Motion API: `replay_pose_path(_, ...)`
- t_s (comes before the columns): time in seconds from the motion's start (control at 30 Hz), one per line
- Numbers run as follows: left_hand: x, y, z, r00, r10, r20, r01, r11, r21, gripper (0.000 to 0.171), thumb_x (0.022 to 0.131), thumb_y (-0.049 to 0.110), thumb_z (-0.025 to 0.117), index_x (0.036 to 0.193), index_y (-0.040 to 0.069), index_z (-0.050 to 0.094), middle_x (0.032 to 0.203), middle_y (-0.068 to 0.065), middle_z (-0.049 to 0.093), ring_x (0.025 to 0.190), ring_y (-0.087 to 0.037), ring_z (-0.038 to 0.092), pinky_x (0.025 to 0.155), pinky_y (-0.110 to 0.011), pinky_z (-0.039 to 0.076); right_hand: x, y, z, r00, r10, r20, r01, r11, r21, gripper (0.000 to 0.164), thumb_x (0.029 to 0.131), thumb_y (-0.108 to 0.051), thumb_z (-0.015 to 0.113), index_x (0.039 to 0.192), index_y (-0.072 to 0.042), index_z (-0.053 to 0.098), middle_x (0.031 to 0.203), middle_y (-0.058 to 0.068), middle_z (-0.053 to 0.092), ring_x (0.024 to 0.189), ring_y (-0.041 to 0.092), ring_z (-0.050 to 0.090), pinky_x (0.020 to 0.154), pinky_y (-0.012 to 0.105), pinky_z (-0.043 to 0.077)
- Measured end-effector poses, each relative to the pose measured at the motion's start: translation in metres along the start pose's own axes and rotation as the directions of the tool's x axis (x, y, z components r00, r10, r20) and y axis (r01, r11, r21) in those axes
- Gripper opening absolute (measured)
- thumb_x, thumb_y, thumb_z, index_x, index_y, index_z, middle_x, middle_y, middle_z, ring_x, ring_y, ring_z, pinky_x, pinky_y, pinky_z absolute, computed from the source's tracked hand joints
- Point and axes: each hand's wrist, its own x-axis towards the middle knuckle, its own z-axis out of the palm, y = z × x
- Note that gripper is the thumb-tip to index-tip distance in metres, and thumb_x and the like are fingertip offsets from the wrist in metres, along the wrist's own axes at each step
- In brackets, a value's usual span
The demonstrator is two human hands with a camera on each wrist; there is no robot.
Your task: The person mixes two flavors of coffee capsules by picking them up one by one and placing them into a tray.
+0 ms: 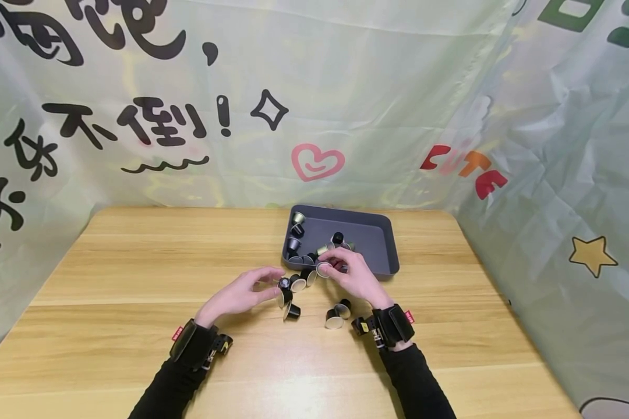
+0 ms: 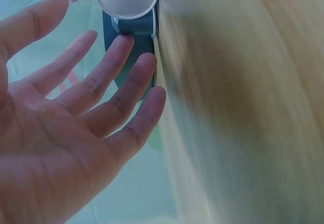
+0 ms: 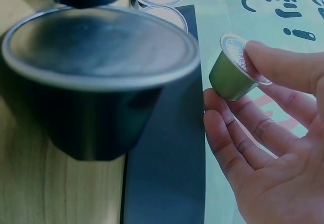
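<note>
My right hand (image 1: 353,278) pinches a green coffee capsule (image 3: 230,77) by its foil lid and body, just over the near rim of a dark grey tray (image 1: 374,241). Beside a loose cluster of coffee capsules on the table, my left hand (image 1: 243,295) hovers with fingers relaxed; the left wrist view shows nothing in its palm (image 2: 55,153). A black capsule (image 1: 297,284) in that cluster turns its pale lid toward me. Close to the left fingertips lies another black capsule (image 1: 292,312) on its side. Partly behind the right hand, several capsules in the tray are hidden.
Along the tray's left side lie several capsules, among them a grey one (image 1: 294,244). Two black capsules, one (image 1: 334,319) nearer and one (image 1: 343,307) just behind, rest left of my right wrist. A printed cloth (image 1: 241,174) hangs behind the wooden table (image 1: 162,250).
</note>
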Motion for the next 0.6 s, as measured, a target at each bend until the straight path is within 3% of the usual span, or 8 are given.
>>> replay_pose_path(0.6, 0.0006, -0.0013, -0.0009, 1.000, 0.008, 0.004, -0.008, 1.000, 0.010, 0.053, 0.101, 0.029, 0.059, 0.145, 0.002, 0.048, 0.144, -0.020, 0.056, 0.133, -0.041, 0.052, 0.114, -0.059, 0.043, -0.0005, 0.0000, 0.0002, 1.000, 0.000, 0.003, 0.000, 1.000, 0.011, 0.021, 0.093, -0.014, 0.071, 0.112, -0.004, 0.072, 0.100, 0.010, 0.071, 0.083, 0.017, 0.066, 0.074, 0.021, 0.055)
